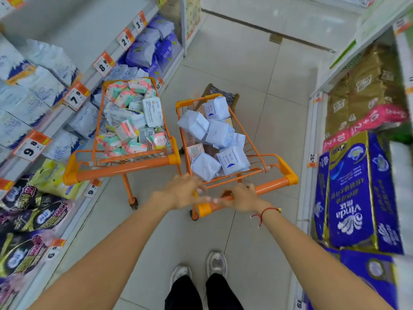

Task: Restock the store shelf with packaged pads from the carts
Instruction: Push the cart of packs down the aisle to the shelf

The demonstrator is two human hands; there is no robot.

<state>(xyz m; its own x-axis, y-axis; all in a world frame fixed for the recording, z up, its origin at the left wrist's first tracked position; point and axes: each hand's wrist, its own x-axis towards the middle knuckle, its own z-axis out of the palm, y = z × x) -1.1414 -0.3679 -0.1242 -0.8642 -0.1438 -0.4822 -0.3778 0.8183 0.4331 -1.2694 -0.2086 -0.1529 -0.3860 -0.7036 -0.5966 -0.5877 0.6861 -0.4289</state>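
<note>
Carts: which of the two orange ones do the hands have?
The right cart, loaded with pale lavender packs; its handle lies under both hands. The left cart, with pink and teal packs, stands untouched.

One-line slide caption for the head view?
Both hands at the right cart's handle, pad packs inside.

orange carts (245, 193), pale lilac packs (220, 134), pink-and-mint packs (127, 130), red wrist cord (262, 214), blue-and-gold bales (350, 193)

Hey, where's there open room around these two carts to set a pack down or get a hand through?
Bare floor tile lies beyond both carts and between the right cart and the tissue shelf. The left cart is heaped full and pressed against the pad shelf; the gap between carts is narrow.
</note>
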